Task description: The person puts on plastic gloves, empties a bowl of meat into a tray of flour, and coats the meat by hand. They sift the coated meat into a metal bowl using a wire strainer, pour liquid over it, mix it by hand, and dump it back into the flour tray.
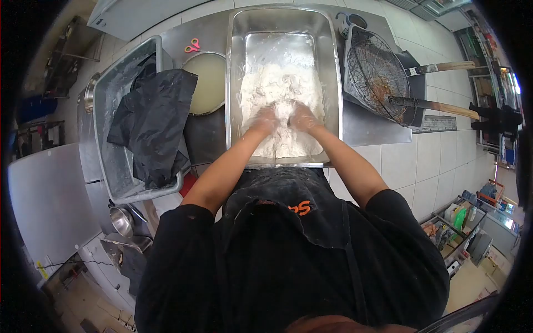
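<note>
A deep steel tray (340, 83) stands in front of me with a heap of white flour-like powder (283, 80) in its nearer part. Both hands are down in the powder, a short gap apart, and look dusted with it. My left hand (266, 120) is on the left side of the heap, its fingers blurred and partly sunk in the powder. On the right side, my right hand (302, 117) touches the powder too, with its fingertips hidden. Whether either hand grips anything cannot be made out.
Left of the tray are a round container of pale liquid (206, 83), red scissors (192, 45) and a grey tub (102, 122) with a black plastic bag (152, 122). To the right, wire strainers (380, 77) with wooden handles rest over a dark container, near a metal jug (350, 23).
</note>
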Tool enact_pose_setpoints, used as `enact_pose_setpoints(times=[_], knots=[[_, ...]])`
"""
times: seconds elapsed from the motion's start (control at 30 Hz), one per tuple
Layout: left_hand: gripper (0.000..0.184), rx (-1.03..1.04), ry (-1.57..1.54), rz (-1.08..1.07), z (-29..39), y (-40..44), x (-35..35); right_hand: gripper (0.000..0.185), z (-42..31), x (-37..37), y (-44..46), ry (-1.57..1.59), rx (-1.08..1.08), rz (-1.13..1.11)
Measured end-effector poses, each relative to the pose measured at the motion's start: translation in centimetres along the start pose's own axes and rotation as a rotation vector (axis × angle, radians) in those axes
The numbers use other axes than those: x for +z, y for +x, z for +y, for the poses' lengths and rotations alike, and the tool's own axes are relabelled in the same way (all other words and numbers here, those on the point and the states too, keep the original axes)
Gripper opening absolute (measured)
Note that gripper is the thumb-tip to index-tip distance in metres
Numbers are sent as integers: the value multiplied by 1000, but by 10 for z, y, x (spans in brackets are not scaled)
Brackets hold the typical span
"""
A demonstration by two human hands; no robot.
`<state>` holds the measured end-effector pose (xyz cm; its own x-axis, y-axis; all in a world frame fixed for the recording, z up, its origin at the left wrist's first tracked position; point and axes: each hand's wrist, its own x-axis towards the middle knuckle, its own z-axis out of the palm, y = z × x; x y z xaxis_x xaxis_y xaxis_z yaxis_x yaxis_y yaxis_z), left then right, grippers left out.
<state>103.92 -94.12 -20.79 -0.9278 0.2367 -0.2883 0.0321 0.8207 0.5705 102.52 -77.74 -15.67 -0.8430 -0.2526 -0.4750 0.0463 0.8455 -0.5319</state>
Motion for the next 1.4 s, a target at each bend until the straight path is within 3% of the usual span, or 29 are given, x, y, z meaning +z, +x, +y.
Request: enact_pose_setpoints(times=[0.03, 0.07, 0.1, 0.13, 0.23, 0.3, 0.37, 0.43, 0.47, 0.5, 0.53, 0.57, 0.6, 0.67, 0.7, 0.73, 0.8, 0.87, 0.93, 1.0, 1.03, 1.07, 1.1, 1.13, 1.17, 1.2, 1.3, 1.37, 1.4], knots=[[40, -3, -2, -4, 16, -8, -20, 50, 1, -8, -4, -42, -15, -20], [39, -144, 35, -83, 33, -14, -42, 45, 5, -18, -9, 66, -99, 3], [38, -284, 71, -159, 45, -19, -58, 45, -2, -36, -16, 67, -97, 0], [38, -286, 68, -162, 38, -14, -57, 48, -14, -57, -26, -20, -46, -47], [39, -188, 303, -354, 26, 0, -65, 57, -21, -87, -31, -235, -14, -141], [38, 13, 432, -361, 49, 0, -94, 55, -6, -86, -23, -86, -72, 44], [43, -92, 301, -350, 67, 10, -112, 46, 14, -92, 0, -123, -410, -111], [48, -198, 168, -339, 61, 31, -111, 42, -24, -123, 2, 10, -30, -399], [55, -77, 284, -265, 47, 49, -102, 43, -22, -123, 28, -212, -199, -451], [64, 44, 399, -190, 37, 64, -95, 43, -19, -121, 45, -212, -198, -450], [64, 46, 400, -189, 34, 74, -94, 45, -17, -119, 58, -247, -250, -296], [75, -46, 387, -196, 32, 83, -93, 47, -13, -114, 66, -280, -300, -142], [88, -138, 373, -206, 31, 86, -89, 47, -15, -107, 67, -279, -297, -143], [94, -156, 429, -242, 29, 76, -74, 43, -22, -93, 70, -116, -142, 70], [101, -179, 485, -281, 30, 62, -67, 43, -14, -72, 64, -115, -139, 67], [94, -218, 518, -350, 50, 42, -75, 47, -2, -40, 51, -403, -385, 287], [104, -284, 376, -356, 67, 8, -74, 54, -2, -2, 24, -576, -414, 365], [97, -325, 333, -366, 46, -1, -43, 56, -8, 7, 8, -462, -210, 214], [90, -363, 292, -378, 38, -7, -38, 63, -8, -3, -1, -403, -174, -243], [69, -334, 124, -497, 35, -13, -48, 62, -12, -33, -7, -340, -168, -339], [69, -338, 120, -507, 27, -20, -49, 61, -10, -43, -11, -271, -158, -437], [61, -220, 147, -433, 17, -28, -53, 55, 11, -41, -9, -257, -329, -321], [54, -100, 175, -352, 8, -33, -57, 55, 9, -45, -12, -256, -330, -327], [51, -47, 291, -548, 2, -23, -59, 51, 3, -53, -18, -458, -356, -375], [51, -47, 292, -549, -1, -27, -53, 48, -2, -57, -25, -661, -380, -419], [51, 53, 444, -588, 13, -37, -60, 48, -2, -50, -30, -663, -379, -415], [57, 196, 734, -767, 36, -42, -52, 73, 13, 12, -39, -297, -91, -342], [67, -242, 60, -334, 39, -58, -42, 67, 32, 45, -13, -534, -73, -374], [79, -238, -143, -318, 18, -50, -22, 62, 33, 43, -11, -417, -144, -368]])
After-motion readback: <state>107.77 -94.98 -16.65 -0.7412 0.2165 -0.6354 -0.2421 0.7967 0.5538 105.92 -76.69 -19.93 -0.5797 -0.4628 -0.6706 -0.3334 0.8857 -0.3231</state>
